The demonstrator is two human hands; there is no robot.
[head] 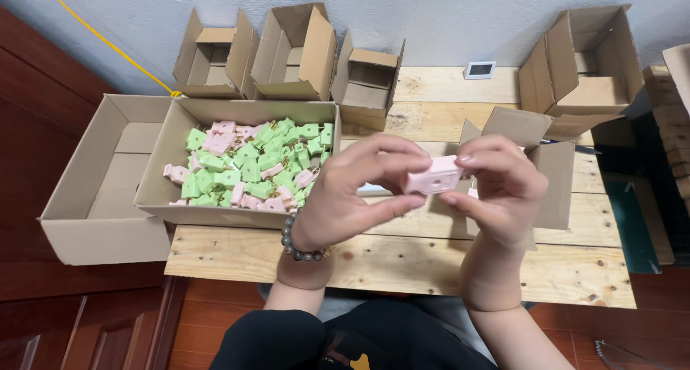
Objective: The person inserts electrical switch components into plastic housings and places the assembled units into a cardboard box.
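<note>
Pink plastic, a small blocky part [433,176], sits pinched between both hands above the middle of the pale wooden counter [402,266]. The left hand [352,197] grips its left end with fingers above and thumb below; the right hand [503,190] clasps the right end the same way. A beaded bracelet [296,244] circles the left wrist. At nine o'clock from the hands lies an open cardboard box [154,186] heaped with green and pink parts [251,167], and further out at nine an empty box [86,197]. At twelve o'clock three small open cartons [295,53] line the wall. Another carton [582,68] stands at two o'clock, and one [557,176] lies just behind the right hand.
</note>
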